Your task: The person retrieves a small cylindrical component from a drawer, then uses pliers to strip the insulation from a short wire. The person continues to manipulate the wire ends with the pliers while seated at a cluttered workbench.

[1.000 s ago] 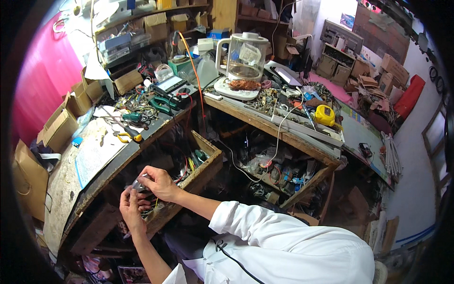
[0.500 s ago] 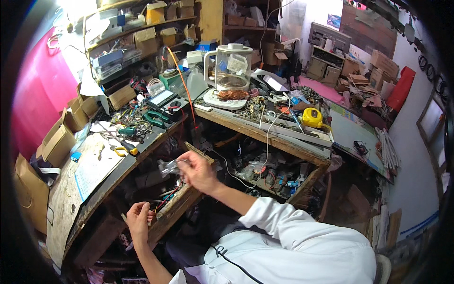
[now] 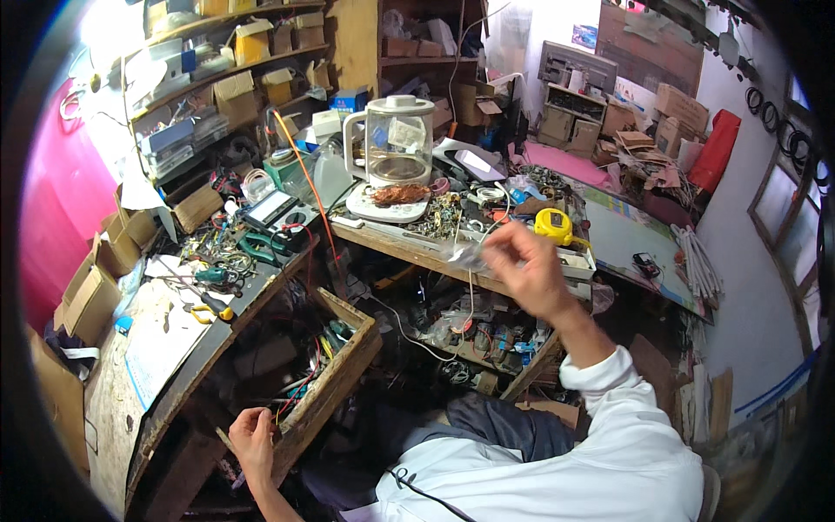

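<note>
Right hand (image 3: 526, 270) is hanging raised over the counter (image 3: 409, 248) edge, fingers pinching a small clear plastic bag (image 3: 461, 254), motion-blurred, contents unreadable. Bag is sitting in the air just in front of the yellow tape measure (image 3: 554, 224), not set down anywhere. Left hand (image 3: 252, 439) is resting low at the corner of the open wooden drawer (image 3: 335, 383), fingers curled on its edge, holding nothing I can make out. Judging by this: bag is out and in hand, drawer is standing open, placement not done yet.
</note>
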### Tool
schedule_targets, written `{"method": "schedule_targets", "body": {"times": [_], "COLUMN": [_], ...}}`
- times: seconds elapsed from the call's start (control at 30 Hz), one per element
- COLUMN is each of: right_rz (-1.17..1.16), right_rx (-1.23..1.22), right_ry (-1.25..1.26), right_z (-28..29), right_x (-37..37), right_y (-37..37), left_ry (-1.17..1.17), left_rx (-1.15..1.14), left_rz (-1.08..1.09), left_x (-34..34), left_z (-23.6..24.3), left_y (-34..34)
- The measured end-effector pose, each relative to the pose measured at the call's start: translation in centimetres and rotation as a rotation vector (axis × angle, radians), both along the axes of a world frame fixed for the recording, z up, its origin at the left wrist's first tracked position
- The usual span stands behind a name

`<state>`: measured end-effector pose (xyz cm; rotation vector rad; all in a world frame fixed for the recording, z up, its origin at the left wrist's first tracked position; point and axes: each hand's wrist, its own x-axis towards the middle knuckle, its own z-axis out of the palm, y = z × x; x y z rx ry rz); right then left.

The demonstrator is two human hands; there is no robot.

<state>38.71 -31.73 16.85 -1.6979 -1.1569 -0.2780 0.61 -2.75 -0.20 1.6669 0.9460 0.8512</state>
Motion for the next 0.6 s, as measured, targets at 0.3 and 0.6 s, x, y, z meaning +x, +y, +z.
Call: {"method": "schedule_targets", "body": {"times": [0.3, 0.6], "right_rz": [-0.407, -0.627], "right_rx": [0.022, -0.273], "right_ry": [-0.198, 0.019], "right_z": [6.9, 5.2], "right_x": [17.7, 28.2], "right_y": [-5.6, -3.4], "left_ry": [0.007, -0.006], "left_rx": [0.016, 0.003], "left_rz": [-0.004, -0.004], "left_x": [0.4, 0.3], "left_z": [0.1, 0.1], "left_y": [0.0, 0.0]}}
